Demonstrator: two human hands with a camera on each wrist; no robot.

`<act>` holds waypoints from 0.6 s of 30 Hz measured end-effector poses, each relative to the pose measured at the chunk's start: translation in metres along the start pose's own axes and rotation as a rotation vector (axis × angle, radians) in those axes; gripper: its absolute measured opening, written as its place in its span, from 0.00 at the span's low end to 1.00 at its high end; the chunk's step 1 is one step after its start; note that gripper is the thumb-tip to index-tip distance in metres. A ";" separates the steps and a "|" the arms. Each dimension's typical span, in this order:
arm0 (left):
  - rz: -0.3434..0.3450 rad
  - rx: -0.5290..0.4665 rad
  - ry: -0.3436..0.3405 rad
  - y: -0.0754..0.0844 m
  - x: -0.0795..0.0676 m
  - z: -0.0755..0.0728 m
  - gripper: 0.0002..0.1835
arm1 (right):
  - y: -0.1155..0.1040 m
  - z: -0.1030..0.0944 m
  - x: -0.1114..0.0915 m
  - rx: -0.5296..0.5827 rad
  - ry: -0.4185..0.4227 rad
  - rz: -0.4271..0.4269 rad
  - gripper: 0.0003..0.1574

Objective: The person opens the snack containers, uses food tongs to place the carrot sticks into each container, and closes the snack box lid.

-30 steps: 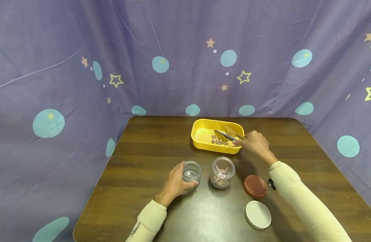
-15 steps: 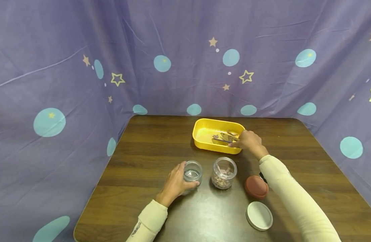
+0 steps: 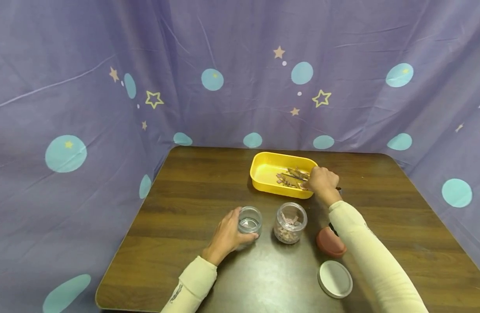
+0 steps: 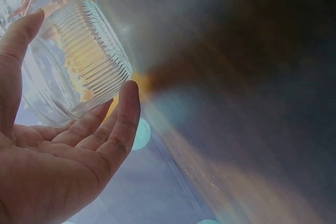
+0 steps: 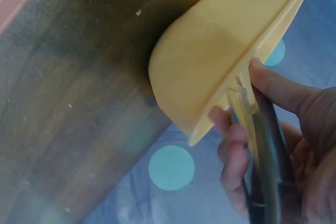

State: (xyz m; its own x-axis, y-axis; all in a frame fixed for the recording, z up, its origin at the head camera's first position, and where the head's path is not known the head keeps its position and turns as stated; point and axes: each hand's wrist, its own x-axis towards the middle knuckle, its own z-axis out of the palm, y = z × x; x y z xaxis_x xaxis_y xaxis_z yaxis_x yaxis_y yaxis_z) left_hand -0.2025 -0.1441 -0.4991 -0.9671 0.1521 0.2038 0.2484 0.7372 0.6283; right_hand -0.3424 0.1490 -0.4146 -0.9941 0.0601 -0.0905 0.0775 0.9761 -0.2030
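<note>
Head cam: I have L hand [image 3: 225, 237] w/ thumb + fingers curled round ribbed glass jar [image 4: 100, 51], upright on wood-top bench [image 3: 193, 182]. R hand [image 3: 322, 183] grips tongs [image 5: 270, 166], thumb one side, fingers the other, at R end of yellow tray [image 3: 267, 186]; tong ends down in tray among pinkish-brown pcs [image 3: 289, 182]. Can't tell from my end if tongs pinch any pcs; too small. Second glass jar [image 3: 279, 219], also upright, R of first, near but apart; similar pcs in its lower part. Tray lies beyond both jars. Further R: reddish-brown lid [image 3: 329, 243], partly covered by R sleeve [image 3: 370, 252]; pale lid [image 3: 335, 279] just beside it, lower in view. Purple curtain [image 3: 240, 108] w/ stars + teal spots behind bench.
</note>
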 end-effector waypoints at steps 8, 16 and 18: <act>0.012 0.004 0.023 -0.001 0.000 0.001 0.53 | 0.007 0.007 -0.001 0.050 0.089 -0.051 0.31; 0.006 -0.005 0.008 0.000 -0.001 0.001 0.52 | 0.009 0.009 -0.003 0.003 0.150 -0.071 0.25; 0.003 -0.005 0.006 0.000 -0.001 0.002 0.52 | 0.010 0.009 -0.004 0.009 0.156 -0.067 0.27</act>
State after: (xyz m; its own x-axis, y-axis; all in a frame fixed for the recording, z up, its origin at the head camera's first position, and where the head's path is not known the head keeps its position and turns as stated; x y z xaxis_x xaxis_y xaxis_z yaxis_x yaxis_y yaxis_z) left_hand -0.2016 -0.1428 -0.5005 -0.9660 0.1505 0.2102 0.2516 0.7338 0.6311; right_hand -0.3372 0.1566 -0.4250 -0.9968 0.0272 0.0754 0.0106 0.9772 -0.2119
